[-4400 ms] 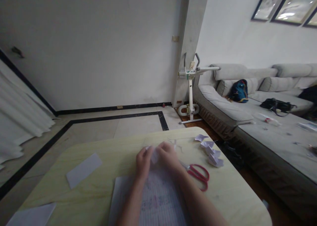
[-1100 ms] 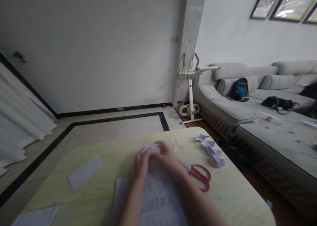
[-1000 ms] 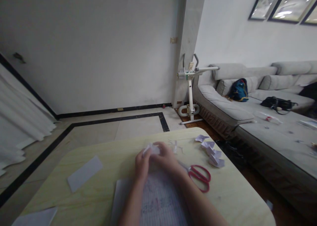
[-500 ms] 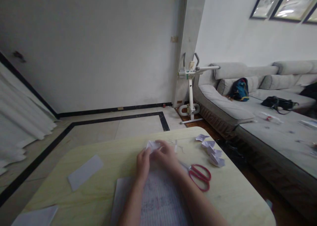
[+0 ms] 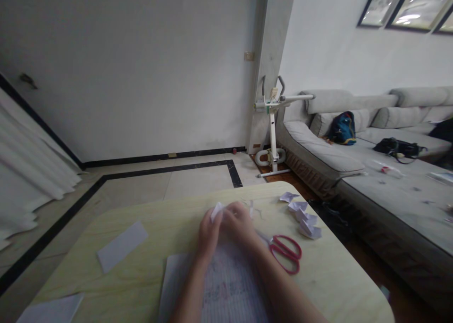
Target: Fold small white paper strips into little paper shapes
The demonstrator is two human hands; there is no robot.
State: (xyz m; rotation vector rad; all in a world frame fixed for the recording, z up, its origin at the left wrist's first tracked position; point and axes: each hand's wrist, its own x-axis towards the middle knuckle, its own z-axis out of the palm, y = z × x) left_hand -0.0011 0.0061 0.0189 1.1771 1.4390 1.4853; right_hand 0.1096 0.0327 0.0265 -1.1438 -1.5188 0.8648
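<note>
Between my two hands is a small folded piece of white paper (image 5: 216,211), partly covered by fingers. My left hand (image 5: 208,231) pinches it from the left, thumb on top. Fingers of my right hand (image 5: 239,221) are curled closed against its right side. Both hands are above the far end of a lined notebook (image 5: 233,285) with handwriting. Right of my right hand lie scissors (image 5: 286,253) with red handles, their blades partly hidden behind the wrist. Narrow paper scraps (image 5: 251,209) lie just beyond that hand.
Several folded paper pieces (image 5: 302,214) line the right edge of the wooden table (image 5: 155,257). A paper rectangle (image 5: 122,246) lies to the left, with more paper (image 5: 53,309) at the near left corner. Beyond stand an exercise machine (image 5: 272,129) and a grey sofa (image 5: 325,158).
The folded paper has turned and now shows a narrower shape between my fingers. My left hand has shifted slightly right, closer to my right hand. The scissors and other papers stay put.
</note>
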